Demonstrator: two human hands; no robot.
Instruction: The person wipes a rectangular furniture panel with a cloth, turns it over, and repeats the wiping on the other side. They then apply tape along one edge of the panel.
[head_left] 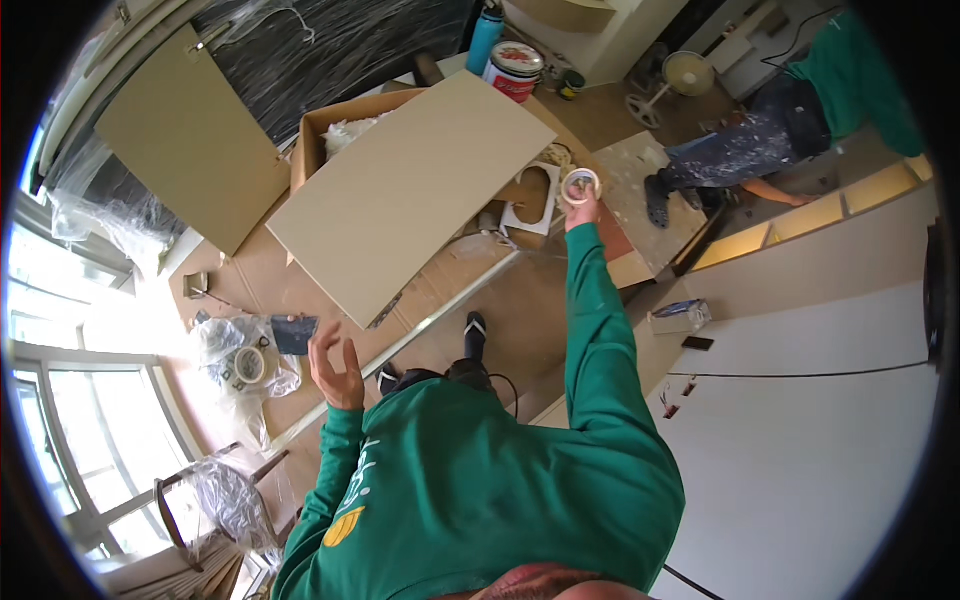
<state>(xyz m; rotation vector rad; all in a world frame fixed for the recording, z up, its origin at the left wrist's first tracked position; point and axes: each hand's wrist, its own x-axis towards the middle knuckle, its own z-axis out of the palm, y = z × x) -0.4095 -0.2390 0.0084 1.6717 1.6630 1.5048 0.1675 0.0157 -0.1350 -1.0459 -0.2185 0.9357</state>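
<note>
My right hand [583, 212] reaches out ahead and grips a roll of pale tape [594, 177], held beside the right end of a large beige panel [410, 190]. The panel lies at a slant over an open cardboard box [312, 130] and other things beneath it. My left hand [337, 372] hangs in the air near the panel's lower corner. Its fingers are apart and nothing is in it. Close to that hand lie a dark flat piece [294, 334] and a clear plastic bag [225, 345] with another roll of tape [250, 365] on it.
A second beige panel [195, 140] leans at the left. A paint bucket [514, 68] and a blue bottle [486, 40] stand at the back. On the right a person in green [850, 75] bends beside a fan [688, 75]. A tissue box [680, 317] lies near a phone [698, 343].
</note>
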